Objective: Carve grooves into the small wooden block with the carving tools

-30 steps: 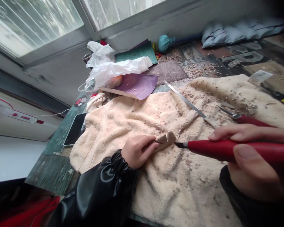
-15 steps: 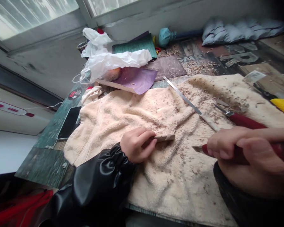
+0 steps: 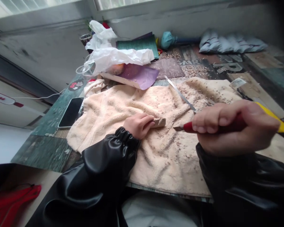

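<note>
My left hand [image 3: 139, 125] pinches a small piece of wood [image 3: 160, 122] against a cream towel [image 3: 118, 104]. My right hand [image 3: 229, 127] is wrapped round the red handle of a carving knife [image 3: 188, 127]. The knife's short blade points left, a small gap from the wood's free end. Beyond my right hand a long thin metal strip [image 3: 180, 93] lies slanted on the towel. Brown shavings are scattered over the towel.
A phone [image 3: 71, 112] lies left of the towel. Behind are a white plastic bag [image 3: 123, 56], a purple sheet [image 3: 144, 75], a green board [image 3: 139, 45] and grey-blue bundles [image 3: 229, 42]. Something yellow [image 3: 274, 118] lies at the right.
My right hand has moved left with the knife, bringing the blade closer to the wood. The wood is turned a little in my left hand. The view has shifted.
</note>
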A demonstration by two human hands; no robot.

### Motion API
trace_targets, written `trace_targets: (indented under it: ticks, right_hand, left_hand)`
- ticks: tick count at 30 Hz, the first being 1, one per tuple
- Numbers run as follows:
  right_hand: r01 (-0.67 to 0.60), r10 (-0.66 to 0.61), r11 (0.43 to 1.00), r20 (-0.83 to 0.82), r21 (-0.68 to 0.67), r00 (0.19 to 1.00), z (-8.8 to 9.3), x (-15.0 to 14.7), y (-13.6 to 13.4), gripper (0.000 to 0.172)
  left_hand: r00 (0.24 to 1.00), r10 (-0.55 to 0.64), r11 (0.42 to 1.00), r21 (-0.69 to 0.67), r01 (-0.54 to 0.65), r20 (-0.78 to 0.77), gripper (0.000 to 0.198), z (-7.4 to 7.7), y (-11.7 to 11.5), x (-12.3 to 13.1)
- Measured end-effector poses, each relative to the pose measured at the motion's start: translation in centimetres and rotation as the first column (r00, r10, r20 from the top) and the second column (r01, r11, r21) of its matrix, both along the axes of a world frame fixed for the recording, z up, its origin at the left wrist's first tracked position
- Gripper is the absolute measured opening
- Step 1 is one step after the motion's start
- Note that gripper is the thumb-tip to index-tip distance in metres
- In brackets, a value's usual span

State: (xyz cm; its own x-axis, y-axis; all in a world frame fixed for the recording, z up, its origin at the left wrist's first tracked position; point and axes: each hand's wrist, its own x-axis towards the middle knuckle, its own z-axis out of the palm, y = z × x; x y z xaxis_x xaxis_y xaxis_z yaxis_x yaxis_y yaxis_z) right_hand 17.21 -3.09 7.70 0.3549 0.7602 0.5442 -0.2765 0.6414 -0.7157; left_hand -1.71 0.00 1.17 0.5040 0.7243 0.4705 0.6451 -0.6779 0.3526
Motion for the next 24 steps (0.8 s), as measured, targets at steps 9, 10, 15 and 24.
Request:
trace_targets:
  ticks: [9,10,15,24]
  right_hand:
    - [-0.055,0.056,0.996,-0.012,0.077,0.998,-0.9,-2.8,1.2,0.025]
    - [-0.085,0.086,0.994,-0.006,0.070,0.996,-1.1,-2.9,1.3,0.025]
    - [-0.199,0.199,0.980,0.008,0.028,0.980,-1.8,-2.8,1.7,0.023]
    - [-0.237,0.237,0.972,0.048,-0.005,0.970,-2.2,-2.8,1.5,0.023]
  left_hand:
    - [0.998,0.053,0.993,-0.110,-0.049,0.035,0.013,-0.1,0.4,0.5]
    - [0.998,0.058,0.992,-0.118,-0.053,0.038,0.012,-0.1,0.4,0.5]
    - [0.997,0.066,0.988,-0.140,-0.059,0.041,0.010,-0.2,0.4,0.7]
    - [0.996,0.061,0.992,-0.118,-0.054,0.059,0.008,0.1,-0.1,0.9]
